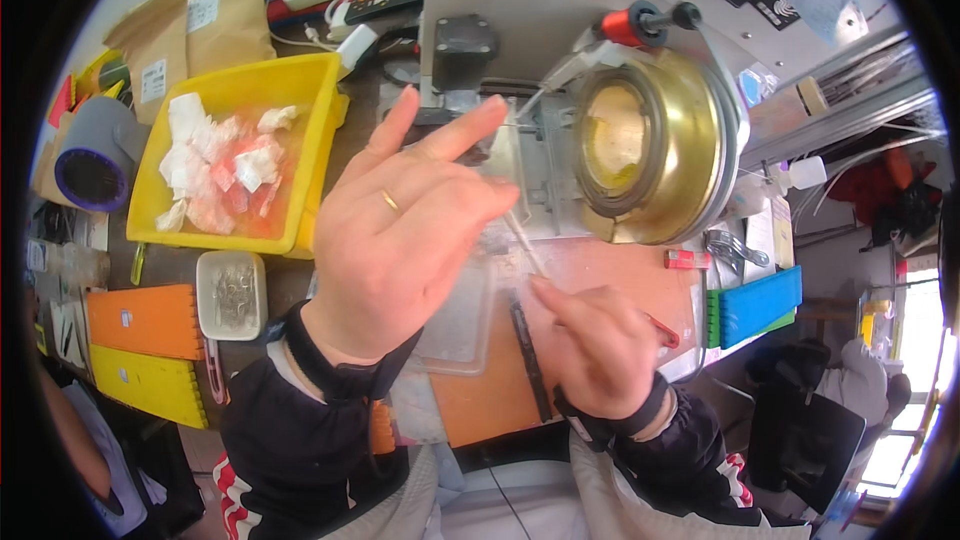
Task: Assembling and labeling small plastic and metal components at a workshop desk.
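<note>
My left hand [405, 230], with a ring on one finger, is raised over the work surface. Two of its fingers stretch up and apart, while index and thumb come together at the right; what they pinch is hidden. A thin white stick [524, 243] slants down from those fingertips. Its lower end is pinched by my right hand [605, 345], lower and to the right. Beneath lie a clear plastic tray [460, 335] and a dark narrow bar [530, 360]. Beyond my hands stands a machine with a round brass-coloured drum [690, 155].
On the left are a yellow bin [322, 155] with crumpled tissues, a white dish [203, 305] of small metal pieces, orange [145, 322] and yellow [148, 382] plates, and a cutter [214, 370]. Blue plates [760, 305] and a metal clip [738, 250] sit right. A person [860, 380] is at far right.
</note>
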`<state>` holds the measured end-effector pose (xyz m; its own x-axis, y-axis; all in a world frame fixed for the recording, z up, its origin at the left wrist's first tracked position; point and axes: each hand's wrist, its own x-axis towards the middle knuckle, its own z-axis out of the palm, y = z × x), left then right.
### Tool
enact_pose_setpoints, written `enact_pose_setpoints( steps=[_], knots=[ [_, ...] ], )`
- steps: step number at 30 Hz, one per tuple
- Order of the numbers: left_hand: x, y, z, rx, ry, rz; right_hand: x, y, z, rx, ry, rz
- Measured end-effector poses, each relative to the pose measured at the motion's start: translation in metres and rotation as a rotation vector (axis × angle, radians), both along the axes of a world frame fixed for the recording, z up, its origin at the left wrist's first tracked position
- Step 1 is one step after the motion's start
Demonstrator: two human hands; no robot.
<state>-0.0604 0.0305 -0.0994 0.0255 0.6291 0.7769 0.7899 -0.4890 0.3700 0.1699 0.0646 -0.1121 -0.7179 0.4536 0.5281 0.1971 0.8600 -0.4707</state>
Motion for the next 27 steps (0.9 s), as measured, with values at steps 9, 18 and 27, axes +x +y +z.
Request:
enact_pose_setpoints(
  steps=[9, 18, 27],
  knots=[
    [-0.004, -0.009, 0.003, -0.052, 0.075, 0.151, 0.012, -0.016, -0.007, -0.168, -0.387, 0.011],
    [-0.001, -0.003, -0.002, -0.001, 0.048, 0.096, 0.034, -0.023, 0.005, -0.078, -0.211, 0.083],
    [-0.002, -0.004, -0.003, -0.052, 0.022, 0.036, 0.083, -0.035, -0.009, -0.031, -0.178, -0.144]
  ],
)
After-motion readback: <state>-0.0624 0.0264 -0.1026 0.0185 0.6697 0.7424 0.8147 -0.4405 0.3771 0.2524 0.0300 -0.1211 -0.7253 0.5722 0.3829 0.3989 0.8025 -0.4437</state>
